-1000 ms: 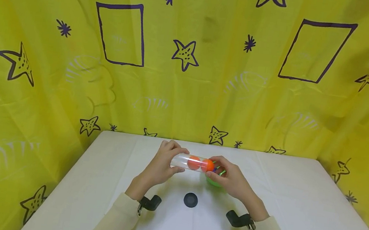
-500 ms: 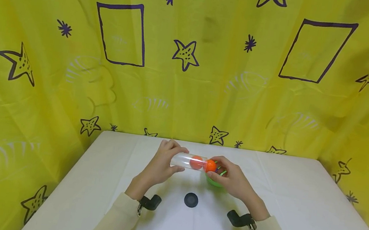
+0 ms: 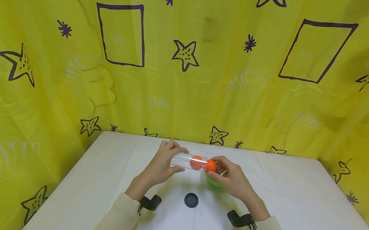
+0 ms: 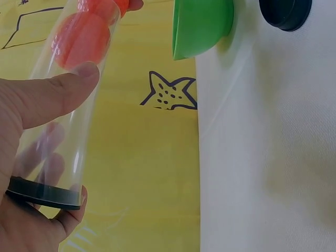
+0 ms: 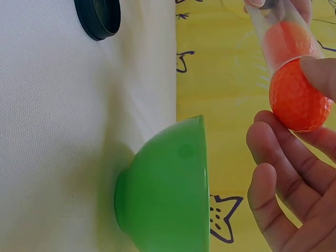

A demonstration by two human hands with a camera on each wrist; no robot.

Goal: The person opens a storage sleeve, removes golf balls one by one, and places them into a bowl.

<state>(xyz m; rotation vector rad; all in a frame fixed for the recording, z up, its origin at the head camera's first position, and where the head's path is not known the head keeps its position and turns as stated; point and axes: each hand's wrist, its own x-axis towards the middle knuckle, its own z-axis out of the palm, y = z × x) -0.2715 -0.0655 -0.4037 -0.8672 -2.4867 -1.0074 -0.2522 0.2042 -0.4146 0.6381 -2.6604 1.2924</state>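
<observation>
My left hand (image 3: 160,164) grips a clear plastic tube (image 4: 73,136) with a black cap (image 4: 44,193) on its near end, thumb along one side and fingers behind. Inside, toward the other end, sits an orange ball (image 3: 196,162). A second orange ball, a dimpled golf ball (image 5: 299,97), stands mostly out of the tube's open mouth. My right hand (image 3: 233,178) pinches this golf ball between thumb and fingers. Just below the right hand, a green bowl (image 5: 168,189) rests on the table, partly hidden by that hand in the head view.
A loose black cap (image 3: 191,200) lies on the white table (image 3: 169,229) between the forearms. Each wrist wears a black camera mount. Behind the table hangs a yellow curtain (image 3: 199,105) printed with stars and frames.
The golf ball at the mouth has come further out of the tube to the right, pinched by my right hand. The ball behind it has shifted slightly right inside.
</observation>
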